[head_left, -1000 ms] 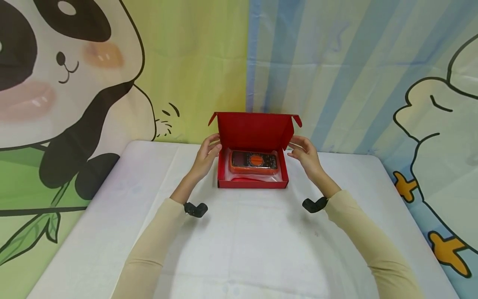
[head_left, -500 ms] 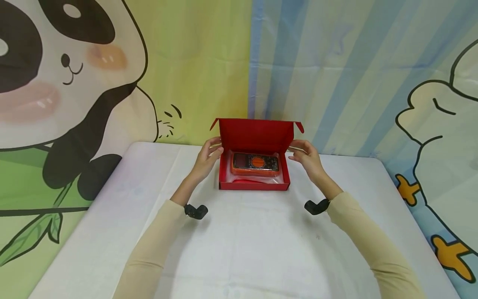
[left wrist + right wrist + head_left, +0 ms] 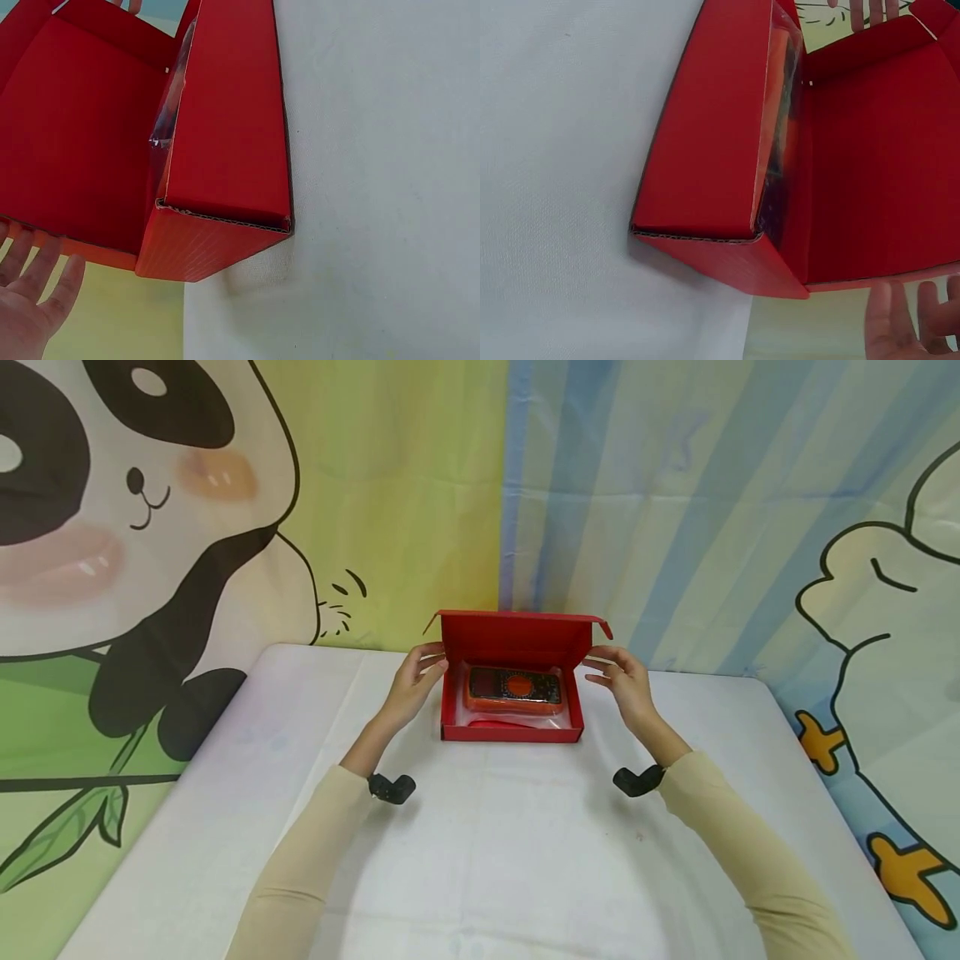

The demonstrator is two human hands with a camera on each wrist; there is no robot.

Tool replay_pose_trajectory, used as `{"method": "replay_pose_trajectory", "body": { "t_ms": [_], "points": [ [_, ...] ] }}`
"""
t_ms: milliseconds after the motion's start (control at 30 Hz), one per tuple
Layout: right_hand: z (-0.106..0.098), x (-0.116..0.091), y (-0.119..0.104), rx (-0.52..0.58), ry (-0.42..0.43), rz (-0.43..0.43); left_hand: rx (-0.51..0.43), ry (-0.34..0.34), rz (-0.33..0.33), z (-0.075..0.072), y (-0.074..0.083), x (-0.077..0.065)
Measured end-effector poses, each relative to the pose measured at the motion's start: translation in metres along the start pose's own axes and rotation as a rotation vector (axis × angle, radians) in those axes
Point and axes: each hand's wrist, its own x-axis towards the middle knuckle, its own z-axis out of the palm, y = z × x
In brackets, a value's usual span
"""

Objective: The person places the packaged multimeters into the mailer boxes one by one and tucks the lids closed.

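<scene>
A red cardboard box stands on the white table, its lid raised and tilting forward. Inside lies an orange-and-black multimeter in clear plastic wrap. At the lid's left side flap is my left hand; in the left wrist view its fairly straight fingers rest against that flap. My right hand is at the opposite flap. Seen from the right wrist, its fingertips lie right at the flap's edge, loosely bent. The backs of both flaps partly hide the fingertips in the head view.
The white-covered table stretches out in front of the box. Behind it hangs a printed curtain with a panda, close to the table's back edge. A black wrist camera sits on each wrist.
The lid has swung forward and down over the box, its top edge lower than before. Both hands have stayed at its sides and dropped slightly along with it.
</scene>
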Motion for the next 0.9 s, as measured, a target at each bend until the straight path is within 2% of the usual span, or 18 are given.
{"method": "replay_pose_trajectory", "body": {
  "t_ms": [100,200,233,367,500,567,667,800,900],
  "points": [
    [0.001,0.0,-0.001,0.091,0.05,-0.073,0.011,0.006,-0.011,0.001,0.0,-0.001],
    [0.004,-0.001,-0.011,0.161,0.08,-0.105,0.046,0.027,-0.017,0.001,0.002,-0.002],
    [0.008,-0.004,-0.021,0.129,0.099,-0.098,0.052,0.031,-0.021,0.001,0.003,-0.003],
    [0.01,-0.002,-0.034,0.133,0.073,-0.107,0.023,0.041,-0.009,-0.002,0.006,-0.002],
    [0.01,-0.001,-0.038,0.122,0.052,-0.101,-0.017,0.048,-0.004,-0.003,0.011,0.0],
    [0.009,-0.001,-0.037,0.126,0.045,-0.089,-0.027,0.074,-0.017,-0.004,0.014,0.001],
    [0.008,-0.003,-0.036,0.127,0.043,-0.073,-0.058,0.124,-0.029,-0.006,0.01,0.006],
    [0.007,-0.005,-0.034,0.114,0.046,-0.069,-0.093,0.156,0.008,-0.008,0.002,0.014],
    [0.006,-0.008,-0.034,0.083,0.051,-0.077,-0.026,0.162,0.049,-0.006,0.002,0.017]
  ]
}}
